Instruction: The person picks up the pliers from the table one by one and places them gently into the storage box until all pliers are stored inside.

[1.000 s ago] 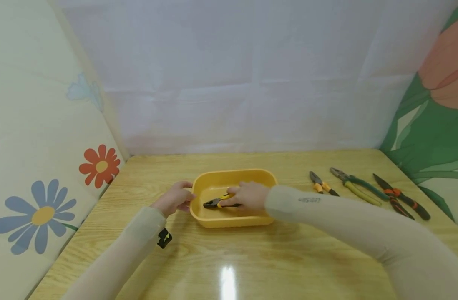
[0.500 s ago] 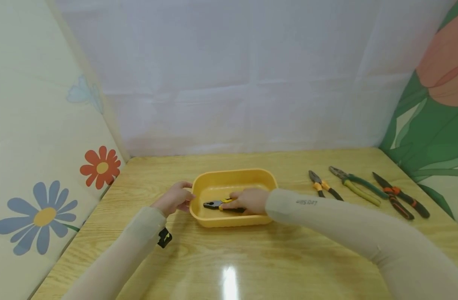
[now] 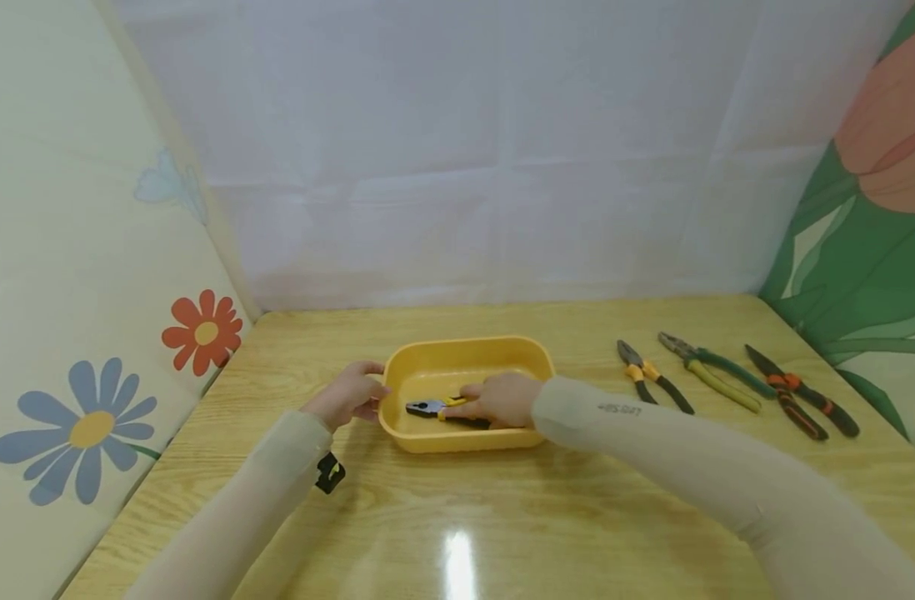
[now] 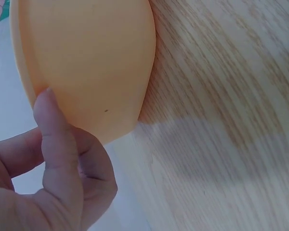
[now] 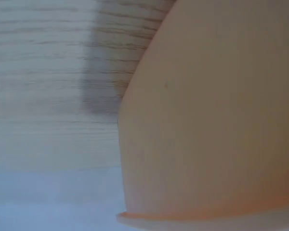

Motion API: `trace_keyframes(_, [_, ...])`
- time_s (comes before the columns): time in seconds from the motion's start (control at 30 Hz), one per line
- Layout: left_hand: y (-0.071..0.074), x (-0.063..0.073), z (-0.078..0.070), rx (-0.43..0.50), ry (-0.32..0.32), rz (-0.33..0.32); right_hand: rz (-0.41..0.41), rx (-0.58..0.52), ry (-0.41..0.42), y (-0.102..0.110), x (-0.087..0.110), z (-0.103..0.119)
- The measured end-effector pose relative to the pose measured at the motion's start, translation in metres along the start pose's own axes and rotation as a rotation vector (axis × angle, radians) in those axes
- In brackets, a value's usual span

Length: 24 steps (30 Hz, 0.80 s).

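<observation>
Can pass over bench (image 3: 382, 533) at lower centre between sleeves (image 3: 247, 500); meets yellow tray (image 3: 465, 444) mid-frame, green-handled pliers (image 3: 692, 357) at right.

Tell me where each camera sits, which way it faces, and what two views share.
Head: worn on the head, facing forward and down at the table, the tray and the pliers inside it; the left hand, right hand and both sleeves show.
Left wrist: on that wrist, facing the tray's wall, with table beside it; the left hand shows up close.
Right wrist: on that wrist, facing the tray's wall and some table; no hand can be made out.
Shared: head and left wrist both show the left hand and the tray.
</observation>
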<state>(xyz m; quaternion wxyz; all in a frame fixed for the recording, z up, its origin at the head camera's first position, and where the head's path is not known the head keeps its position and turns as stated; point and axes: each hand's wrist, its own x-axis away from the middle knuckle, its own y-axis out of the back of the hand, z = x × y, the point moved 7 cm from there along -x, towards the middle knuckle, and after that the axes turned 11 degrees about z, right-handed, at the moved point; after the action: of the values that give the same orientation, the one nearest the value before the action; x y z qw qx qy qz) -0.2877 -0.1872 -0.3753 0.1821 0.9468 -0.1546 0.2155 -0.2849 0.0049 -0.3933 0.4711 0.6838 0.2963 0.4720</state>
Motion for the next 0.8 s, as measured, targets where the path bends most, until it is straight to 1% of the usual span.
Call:
trace_keyframes(0.07, [0.000,0.000,0.000,0.004,0.004,0.002,0.017,-0.065,-0.021,-0.001,0.001,-0.003])
trace_keyframes(0.13, [0.000,0.000,-0.001,0.007,0.007,0.002,0.039,-0.158,-0.055,-0.003,0.004,-0.007])
trace_keyframes(0.2, [0.000,0.000,-0.001,0.012,0.011,-0.001,0.056,-0.272,-0.088,-0.002,0.009,-0.012])
trace_keyframes(0.27, [0.000,0.001,-0.001,0.016,0.011,-0.002,0.065,-0.355,-0.104,0.000,0.017,-0.014])
trace_keyframes(0.37, [0.000,0.000,-0.001,0.019,0.010,-0.005,0.046,-0.409,-0.105,0.009,0.032,-0.014])
trace_keyframes(0.57, [0.000,0.000,0.000,0.017,0.024,-0.011,0.013,-0.424,-0.151,0.018,0.056,-0.017])
trace_keyframes(0.7, [0.001,-0.001,0.001,0.019,0.042,-0.011,-0.069,-0.397,-0.128,0.022,0.067,-0.017])
trace_keyframes(0.8, [0.001,-0.001,0.001,0.025,0.040,-0.002,-0.147,-0.343,-0.100,0.026,0.074,-0.015])
